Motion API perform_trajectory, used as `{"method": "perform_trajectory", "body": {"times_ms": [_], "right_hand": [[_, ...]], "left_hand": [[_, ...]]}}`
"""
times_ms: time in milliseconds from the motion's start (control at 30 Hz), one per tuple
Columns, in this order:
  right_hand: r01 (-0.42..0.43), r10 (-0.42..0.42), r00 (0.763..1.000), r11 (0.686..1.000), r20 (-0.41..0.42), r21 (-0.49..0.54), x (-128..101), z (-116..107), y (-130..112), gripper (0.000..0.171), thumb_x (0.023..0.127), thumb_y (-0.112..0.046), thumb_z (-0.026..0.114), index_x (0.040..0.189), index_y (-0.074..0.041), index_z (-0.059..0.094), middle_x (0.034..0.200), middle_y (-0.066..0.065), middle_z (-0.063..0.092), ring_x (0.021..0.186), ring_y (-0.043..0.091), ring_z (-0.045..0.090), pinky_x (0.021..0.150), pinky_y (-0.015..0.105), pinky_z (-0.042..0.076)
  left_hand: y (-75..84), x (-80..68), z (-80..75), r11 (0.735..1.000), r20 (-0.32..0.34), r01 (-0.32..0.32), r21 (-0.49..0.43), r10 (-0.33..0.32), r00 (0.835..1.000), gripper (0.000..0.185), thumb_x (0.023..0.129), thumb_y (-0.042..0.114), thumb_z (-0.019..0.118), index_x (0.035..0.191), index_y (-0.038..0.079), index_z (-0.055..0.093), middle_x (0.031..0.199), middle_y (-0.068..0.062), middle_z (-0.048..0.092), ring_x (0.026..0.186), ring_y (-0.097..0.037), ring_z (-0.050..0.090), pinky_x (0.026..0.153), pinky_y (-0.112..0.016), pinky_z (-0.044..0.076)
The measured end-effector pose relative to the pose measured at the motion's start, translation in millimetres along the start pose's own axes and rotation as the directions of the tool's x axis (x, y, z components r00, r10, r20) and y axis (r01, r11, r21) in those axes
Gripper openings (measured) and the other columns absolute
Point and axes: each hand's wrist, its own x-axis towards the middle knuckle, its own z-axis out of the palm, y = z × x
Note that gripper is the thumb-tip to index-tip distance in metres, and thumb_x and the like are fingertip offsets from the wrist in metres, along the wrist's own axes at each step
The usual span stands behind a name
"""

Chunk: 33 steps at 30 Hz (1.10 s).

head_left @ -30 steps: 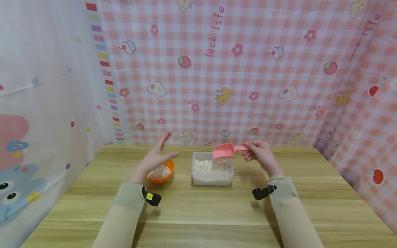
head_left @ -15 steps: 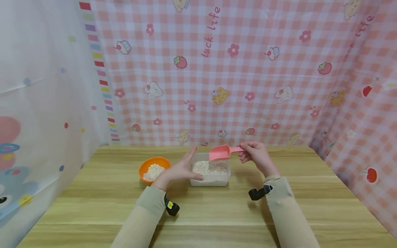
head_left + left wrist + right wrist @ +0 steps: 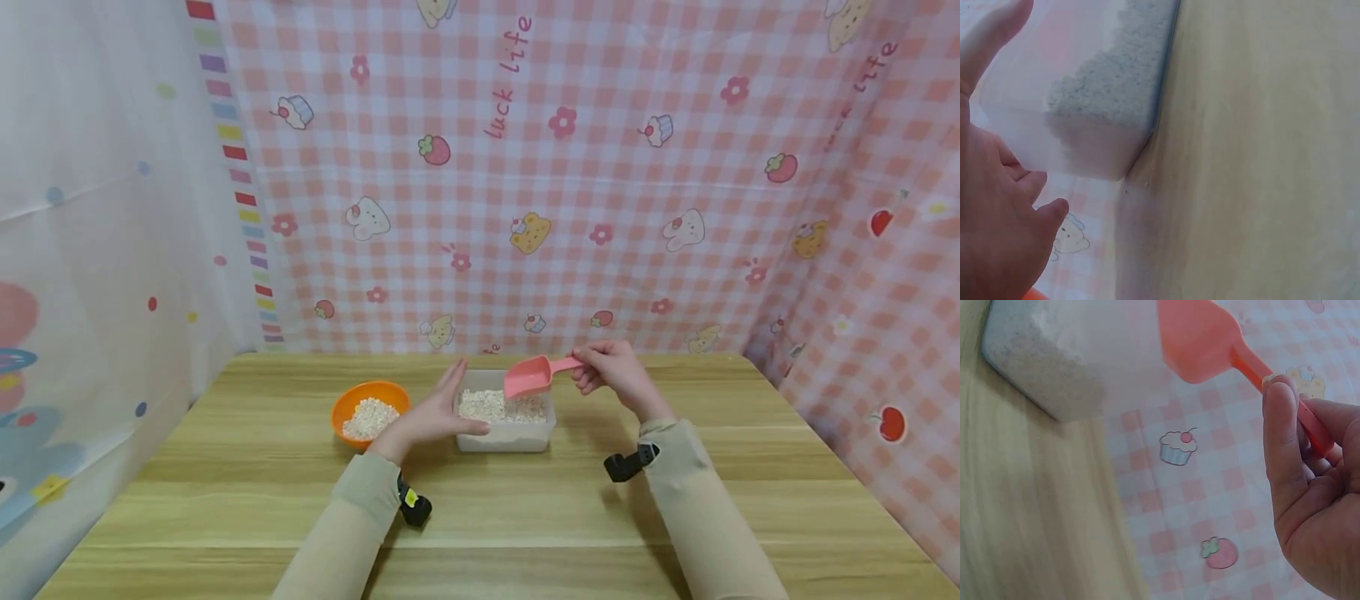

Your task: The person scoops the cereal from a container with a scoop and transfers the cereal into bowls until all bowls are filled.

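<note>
In the head view my right hand [image 3: 611, 371] pinches the handle of a pink scoop [image 3: 529, 377] from the right. Its tilted bowl hangs over a translucent plastic container [image 3: 504, 439] part filled with pale flakes [image 3: 483, 405]. No load can be made out in the scoop [image 3: 1200, 340] in the right wrist view. My left hand [image 3: 429, 419] holds the container's left end, thumb along the front side and fingers toward the back. The left wrist view shows that thumb against the container wall [image 3: 1094, 147], with some fingertips by its end.
An orange bowl [image 3: 343, 408] with a heap of pale flakes stands left of the container, partly behind my left wrist. The wooden table [image 3: 480, 517] meets a pink checked curtain [image 3: 480, 192] at the back. Each wrist wears a black camera.
My left hand has swung right from over the orange bowl to the container's left end. The scoop, in my right hand, has dipped slightly toward the container. The head view has shifted a little.
</note>
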Motion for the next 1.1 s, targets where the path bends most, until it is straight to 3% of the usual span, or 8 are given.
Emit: {"method": "perform_trajectory", "body": {"times_ms": [267, 533, 867, 1100], "right_hand": [[-0.017, 0.023, 0.999, 0.993, 0.049, -0.12, 6, -3, -25, 0.031, 0.1, -0.011, 0.053, 0.107, 0.017, 0.063, 0.068, 0.01, 0.066, 0.054, 0.014, 0.062, 0.056, 0.032, 0.057], [-0.061, 0.074, 0.996, 0.976, 0.057, -0.211, 11, 2, -42, 0.029, 0.099, -0.011, 0.053, 0.104, 0.014, 0.066, 0.068, 0.012, 0.066, 0.054, 0.015, 0.063, 0.056, 0.032, 0.057], [-0.045, 0.061, 0.997, 0.957, 0.047, -0.285, 15, 17, -38, 0.029, 0.097, -0.01, 0.054, 0.098, 0.015, 0.067, 0.065, 0.012, 0.066, 0.052, 0.015, 0.063, 0.054, 0.035, 0.057], [-0.058, 0.071, 0.997, 0.964, 0.04, -0.26, 16, 23, -29, 0.027, 0.097, -0.009, 0.054, 0.095, 0.014, 0.067, 0.064, 0.012, 0.066, 0.051, 0.015, 0.062, 0.054, 0.034, 0.057]], "left_hand": [[-1.5, -2.0, 2.7, 0.998, -0.01, 0.053, -0.023, -0.053, 0.999, 0.12, 0.075, 0.043, 0.081, 0.157, 0.014, -0.002, 0.162, -0.009, -0.006, 0.146, -0.031, 0.005, 0.113, -0.054, 0.016], [-3.4, -2.8, 3.5, 0.997, -0.022, 0.06, -0.041, -0.061, 0.998, 0.12, 0.075, 0.044, 0.081, 0.157, 0.015, -0.002, 0.162, -0.012, -0.001, 0.146, -0.032, 0.007, 0.112, -0.056, 0.017], [-4.3, -3.0, 3.2, 0.997, -0.019, 0.06, -0.04, -0.06, 0.998, 0.119, 0.076, 0.045, 0.08, 0.157, 0.015, -0.001, 0.162, -0.01, -0.001, 0.146, -0.031, 0.007, 0.113, -0.055, 0.016], [-4.4, -2.9, 2.9, 0.997, -0.018, 0.065, -0.046, -0.066, 0.998, 0.118, 0.076, 0.045, 0.08, 0.157, 0.016, 0.0, 0.162, -0.01, 0.0, 0.146, -0.03, 0.01, 0.113, -0.055, 0.018]]}}
